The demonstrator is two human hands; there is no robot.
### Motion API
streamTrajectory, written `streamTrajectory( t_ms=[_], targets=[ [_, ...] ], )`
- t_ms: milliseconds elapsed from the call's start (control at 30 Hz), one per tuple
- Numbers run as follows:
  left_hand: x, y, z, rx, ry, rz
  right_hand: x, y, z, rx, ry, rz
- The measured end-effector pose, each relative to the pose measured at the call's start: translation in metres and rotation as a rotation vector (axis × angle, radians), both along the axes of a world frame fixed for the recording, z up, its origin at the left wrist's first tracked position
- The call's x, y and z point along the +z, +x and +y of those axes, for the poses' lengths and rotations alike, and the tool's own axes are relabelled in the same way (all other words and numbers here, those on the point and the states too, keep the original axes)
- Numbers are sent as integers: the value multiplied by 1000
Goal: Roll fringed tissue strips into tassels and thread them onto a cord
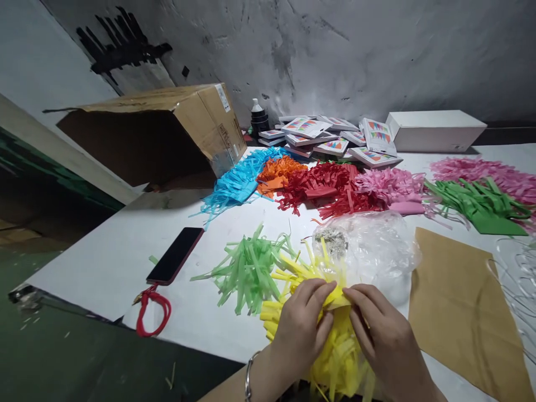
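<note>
Yellow fringed tissue paper hangs over the near table edge, its strips spreading under and between my hands. My left hand, with a silver bracelet at the wrist, pinches the paper's flat uncut band. A short way to the right, my right hand pinches the same band with thumb and fingers. Just beyond my fingers lies a crumpled clear plastic bag with a greyish clump at its left side. Light green fringed paper rests to the left of the yellow strips.
A row of fringed paper runs behind: blue, orange, red, pink and green. Behind are printed flat boxes, a white box and an open carton. A phone lies left, brown paper right.
</note>
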State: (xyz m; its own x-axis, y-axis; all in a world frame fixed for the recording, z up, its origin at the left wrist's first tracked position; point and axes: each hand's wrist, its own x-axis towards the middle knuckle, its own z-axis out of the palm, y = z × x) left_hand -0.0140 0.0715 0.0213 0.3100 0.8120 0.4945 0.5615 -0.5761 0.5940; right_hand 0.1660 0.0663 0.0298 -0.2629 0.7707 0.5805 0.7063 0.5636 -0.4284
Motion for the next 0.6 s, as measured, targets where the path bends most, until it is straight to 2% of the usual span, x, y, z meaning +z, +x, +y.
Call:
streamTrajectory(
  t_ms=[100, 167, 333, 467, 600],
  targets=[
    [3, -3, 1, 14, 239, 17, 7, 4, 2, -40, -259, 163],
    [7, -3, 2, -11, 310, 55, 11, 5, 2, -50, -354, 228],
    [17, 4, 7, 19, 284, 115, 13, -1, 1, -10, -375, 296],
    [19, 4, 9, -8, 349, 92, 10, -2, 0, -4, -366, 264],
    [21, 1, 10, -30, 348, 171, 6, -1, -2, -24, -365, 213]
  ],
)
